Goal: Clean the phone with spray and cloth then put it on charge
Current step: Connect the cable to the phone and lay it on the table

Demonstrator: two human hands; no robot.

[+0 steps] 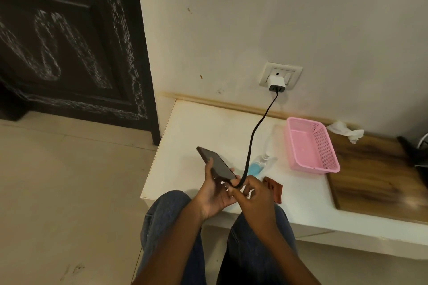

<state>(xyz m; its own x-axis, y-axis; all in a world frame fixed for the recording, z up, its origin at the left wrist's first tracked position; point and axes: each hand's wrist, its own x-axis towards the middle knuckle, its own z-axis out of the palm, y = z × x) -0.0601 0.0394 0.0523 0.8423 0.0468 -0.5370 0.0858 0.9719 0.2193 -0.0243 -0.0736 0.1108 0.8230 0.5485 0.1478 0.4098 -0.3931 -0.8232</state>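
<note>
The right hand (254, 194) pinches the black cable (254, 132) end between its fingers (246, 188), right at the phone's near edge. The left hand (214, 194) curls around the dark phone (216, 164), holding it tilted above the table's (203, 127) near left edge. The cable runs far to a white charger (275, 82) in the wall socket. Right of the hands lie a spray bottle (259, 165), a brown cloth (275, 188) and a pink basket (310, 146).

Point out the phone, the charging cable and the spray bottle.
phone (214, 164): head view, middle of its dark face.
charging cable (251, 139): head view, mid-length of the black cord.
spray bottle (257, 166): head view, its blue liquid.
</note>
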